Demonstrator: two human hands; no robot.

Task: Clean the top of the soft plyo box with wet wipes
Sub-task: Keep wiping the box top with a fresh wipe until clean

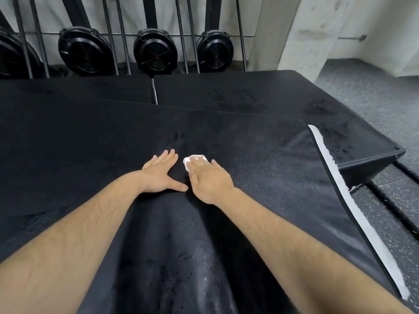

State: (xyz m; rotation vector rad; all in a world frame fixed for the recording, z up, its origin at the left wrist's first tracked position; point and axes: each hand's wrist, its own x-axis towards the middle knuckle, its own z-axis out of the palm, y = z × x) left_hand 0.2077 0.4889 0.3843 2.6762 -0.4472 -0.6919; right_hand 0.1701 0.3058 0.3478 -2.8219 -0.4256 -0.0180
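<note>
Fingers (200, 164) flatten wet wipe (187, 163) on plyo box (260, 173), fans (155, 52) beyond.

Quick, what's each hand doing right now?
Left hand: open, flat on the plyo box top, holding nothing.
Right hand: open, pressing the wet wipe down.

Head-height view, forward and downward

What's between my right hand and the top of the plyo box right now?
A crumpled white wet wipe, pressed onto the black box top by the right hand, whose fingers are straight. The head view shows it.
</note>
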